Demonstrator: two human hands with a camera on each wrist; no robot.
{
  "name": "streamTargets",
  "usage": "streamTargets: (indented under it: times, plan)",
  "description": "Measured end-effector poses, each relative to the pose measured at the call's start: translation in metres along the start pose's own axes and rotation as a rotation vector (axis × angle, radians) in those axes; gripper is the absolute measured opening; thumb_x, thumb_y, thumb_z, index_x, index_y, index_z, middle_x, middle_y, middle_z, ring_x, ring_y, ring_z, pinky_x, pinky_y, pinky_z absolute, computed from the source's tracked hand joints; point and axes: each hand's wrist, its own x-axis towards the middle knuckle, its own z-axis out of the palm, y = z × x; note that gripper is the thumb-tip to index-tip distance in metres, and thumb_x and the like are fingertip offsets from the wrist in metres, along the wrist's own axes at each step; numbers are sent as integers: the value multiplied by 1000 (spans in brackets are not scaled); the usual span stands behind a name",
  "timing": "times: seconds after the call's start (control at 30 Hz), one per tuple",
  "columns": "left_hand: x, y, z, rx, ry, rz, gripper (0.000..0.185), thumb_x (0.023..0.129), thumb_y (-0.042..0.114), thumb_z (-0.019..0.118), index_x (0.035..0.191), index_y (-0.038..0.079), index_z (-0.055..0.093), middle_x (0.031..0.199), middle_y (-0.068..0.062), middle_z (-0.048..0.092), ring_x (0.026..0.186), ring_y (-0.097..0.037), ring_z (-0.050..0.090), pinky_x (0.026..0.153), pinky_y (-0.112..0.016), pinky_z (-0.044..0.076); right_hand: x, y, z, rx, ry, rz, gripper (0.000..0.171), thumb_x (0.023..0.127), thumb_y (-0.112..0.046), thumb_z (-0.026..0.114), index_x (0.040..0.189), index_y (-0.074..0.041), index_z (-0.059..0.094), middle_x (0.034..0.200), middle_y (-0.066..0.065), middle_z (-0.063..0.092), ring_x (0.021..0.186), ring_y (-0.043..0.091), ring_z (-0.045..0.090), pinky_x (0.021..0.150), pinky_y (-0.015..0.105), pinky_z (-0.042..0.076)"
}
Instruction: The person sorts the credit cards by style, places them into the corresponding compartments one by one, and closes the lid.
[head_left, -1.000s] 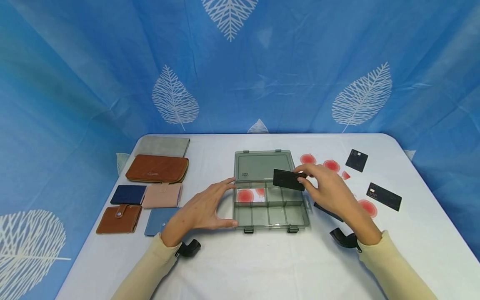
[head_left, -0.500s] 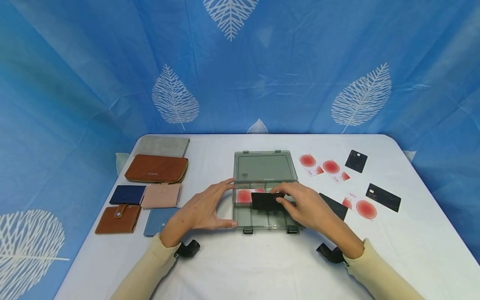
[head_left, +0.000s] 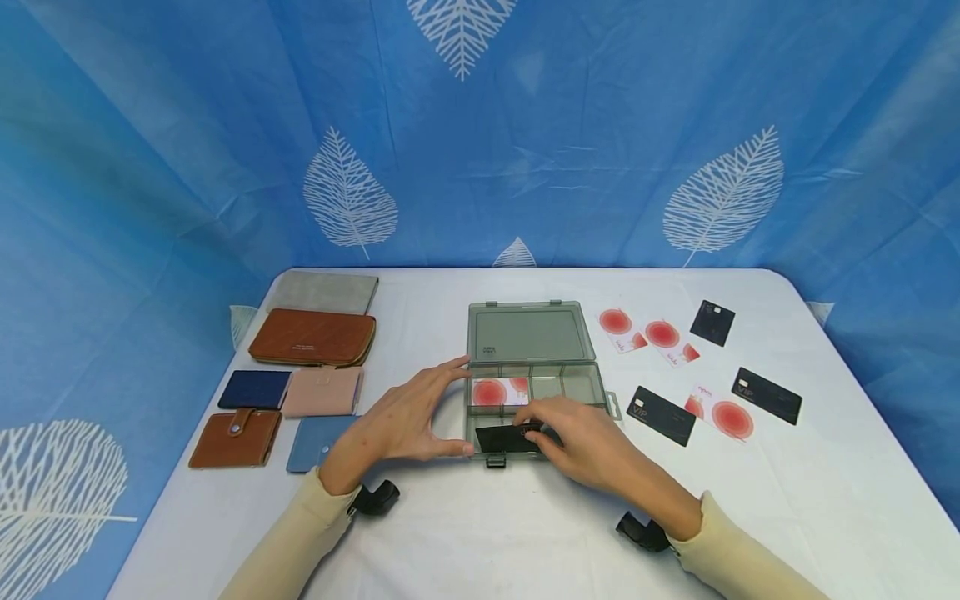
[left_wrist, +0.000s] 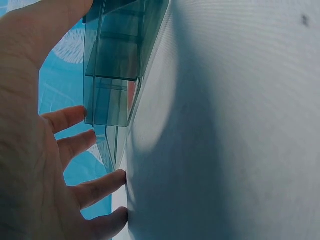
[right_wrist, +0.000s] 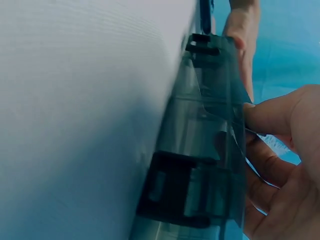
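Note:
A translucent grey-green compartment box point(head_left: 582, 383) lies on the table with its lid point(head_left: 532, 332) folded back. My right hand point(head_left: 588, 442) pinches a black card point(head_left: 497, 439) between thumb and fingers, over the left part of the front row. The card's lower edge dips into the box, and the fingers hide its right end. White cards with red circles point(head_left: 491, 392) lie at the left of the back row. Beside the box's left wall, my left hand point(head_left: 405, 417) spreads its fingers and thumb, their tips touching the wall. In the left wrist view, its fingers point(left_wrist: 97, 190) are extended.
Black cards point(head_left: 662, 415) and white cards with red circles point(head_left: 678, 342) lie scattered right of the box. To the left are several wallets, including a brown zip wallet point(head_left: 311, 336), a pink one point(head_left: 322, 392) and a blue one point(head_left: 318, 442). A blue curtain point(head_left: 570, 167) hangs behind the table.
My right hand has carried the black card left and toward me, from above the back row's right side down into the front row's left part. My left hand has stayed in place.

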Motion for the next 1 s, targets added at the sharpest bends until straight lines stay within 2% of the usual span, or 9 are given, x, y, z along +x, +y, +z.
streamTargets:
  times: [0.2, 0.4, 0.47, 0.53, 0.73, 1.0]
  plan:
    - [0, 1, -1, -3, -5, -6, 107, 82, 79, 76, 166, 23, 40, 178, 2, 26, 157, -28, 39, 100, -63, 56, -1, -1, 4, -7, -9, 7, 26, 99, -16, 80, 122, -24, 74, 116, -6, 78, 105, 15, 75, 82, 42, 63]
    - [0, 3, -3, -5, -2, -4, 107, 82, 77, 77, 166, 23, 40, 178, 2, 26, 157, -29, 39, 99, -64, 56, -1, 0, 5, -5, -5, 17, 23, 100, -18, 79, 123, -22, 77, 117, -3, 69, 81, 10, 69, 67, 30, 57]
    - [0, 3, -4, -8, -1, -4, 107, 81, 77, 77, 166, 22, 40, 178, 1, 26, 157, -30, 40, 100, -65, 55, -1, 0, 6, -14, -9, 14, 23, 101, -20, 78, 124, -20, 78, 117, -2, 66, 77, 9, 66, 65, 28, 55]
    - [0, 2, -3, -12, -2, -4, 107, 82, 77, 77, 166, 22, 40, 178, 1, 26, 157, -30, 40, 100, -66, 55, -1, 0, 6, -30, -18, 9, 25, 102, -22, 77, 126, -18, 79, 119, -1, 66, 80, 10, 68, 67, 29, 57]
    - [0, 1, -3, -14, 1, 2, 106, 83, 76, 77, 166, 22, 40, 178, 1, 25, 157, -30, 40, 99, -64, 56, -1, -1, 6, -66, -52, 13, 29, 104, -31, 74, 129, -16, 78, 125, 1, 72, 103, 18, 75, 85, 42, 63]
    - [-2, 1, -2, -16, 6, 10, 106, 83, 74, 79, 166, 23, 39, 178, 2, 26, 157, -28, 39, 99, -62, 57, -3, -2, 8, -83, -81, 15, 25, 107, -33, 70, 125, -18, 78, 124, -2, 75, 115, 19, 73, 94, 45, 61]
